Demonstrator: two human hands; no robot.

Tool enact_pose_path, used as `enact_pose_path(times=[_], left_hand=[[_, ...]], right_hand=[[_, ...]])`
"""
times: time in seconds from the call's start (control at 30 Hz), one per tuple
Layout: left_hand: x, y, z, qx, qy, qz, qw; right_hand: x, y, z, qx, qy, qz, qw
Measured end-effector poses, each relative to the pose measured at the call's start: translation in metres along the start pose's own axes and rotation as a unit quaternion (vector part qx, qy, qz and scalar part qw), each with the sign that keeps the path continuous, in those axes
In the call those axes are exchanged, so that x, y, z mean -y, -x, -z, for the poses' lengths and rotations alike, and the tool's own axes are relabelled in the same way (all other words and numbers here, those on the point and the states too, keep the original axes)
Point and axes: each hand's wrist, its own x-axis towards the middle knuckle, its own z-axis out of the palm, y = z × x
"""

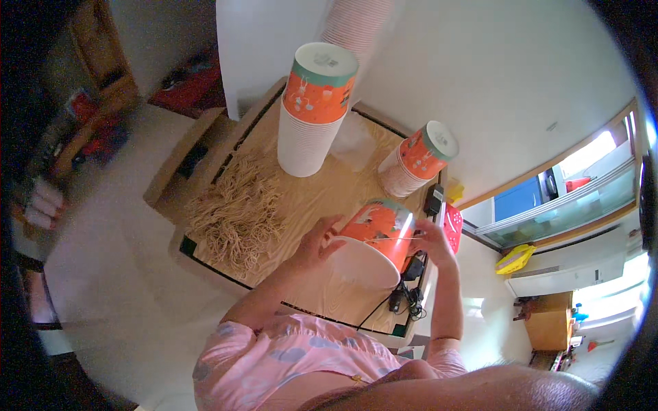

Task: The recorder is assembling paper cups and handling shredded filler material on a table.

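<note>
An orange paper bucket (381,229) with a pale green band at its base is tipped over the table, its white mouth facing me. A thin pale cord (391,239) runs across its side. My left hand (321,241) is at the bucket's left side, its fingers bent about the rim. At the right side, my right hand (432,241) has its fingers drawn together at the cord's end. A loose heap of beige cords (236,212) lies to the left of the bucket.
Behind stand a tall stack of upturned paper buckets (317,103) and a shorter stack (418,159), on a wood-grain table (301,205) against the wall. Black adapters with cables (409,294) lie by the right edge, near a red perforated basket (452,226). An open cardboard box (185,164) is at the left.
</note>
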Motion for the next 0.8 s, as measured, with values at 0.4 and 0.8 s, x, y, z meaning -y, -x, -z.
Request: enact_pose_path(times=[0.4, 0.8], left_hand=[[0.169, 0.077, -0.038, 0.02, -0.422, 0.129, 0.897], [0.153, 0.065, -0.035, 0.023, -0.435, 0.143, 0.889]], right_hand=[[0.145, -0.056, 0.133, -0.35, 0.501, 0.409, 0.677], [0.113, -0.133, 0.162, -0.333, 0.531, 0.358, 0.692]])
